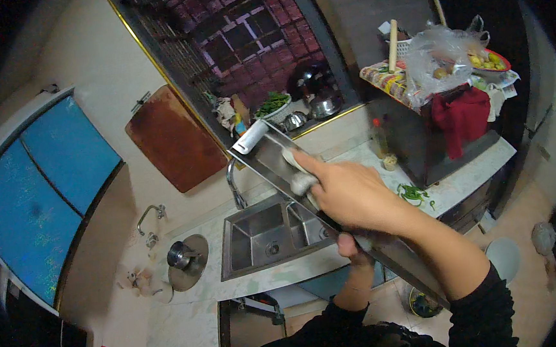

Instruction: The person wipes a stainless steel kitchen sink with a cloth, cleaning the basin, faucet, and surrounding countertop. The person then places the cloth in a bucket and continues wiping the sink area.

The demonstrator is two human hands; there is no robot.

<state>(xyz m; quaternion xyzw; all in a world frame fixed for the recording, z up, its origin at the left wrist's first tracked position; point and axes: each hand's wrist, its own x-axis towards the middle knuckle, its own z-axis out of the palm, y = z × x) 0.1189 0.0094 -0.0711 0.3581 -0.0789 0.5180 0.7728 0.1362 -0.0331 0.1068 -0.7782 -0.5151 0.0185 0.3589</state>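
Observation:
A long, shallow metal panel (271, 155) with raised edges slants across the view above the sink, its bright end pointing towards the window. My right hand (357, 194) presses a crumpled whitish cloth (303, 183) against the panel's inner face. Low on the panel's near edge, my left hand (351, 250) grips it with the thumb over the rim; its other fingers are hidden behind the metal. Beneath lies a steel double-bowl sink (255, 235), partly covered by the panel. The sink faucet (233, 184) rises close to the panel's left edge.
Left on the counter, a small pot (180, 255) rests on a round lid or tray. Green peppers (412, 193) lie to the right, near a bottle (379, 135) and a dark cabinet (401, 131) loaded with bags and fruit. Bowls and a basket of greens (273, 107) stand on the windowsill.

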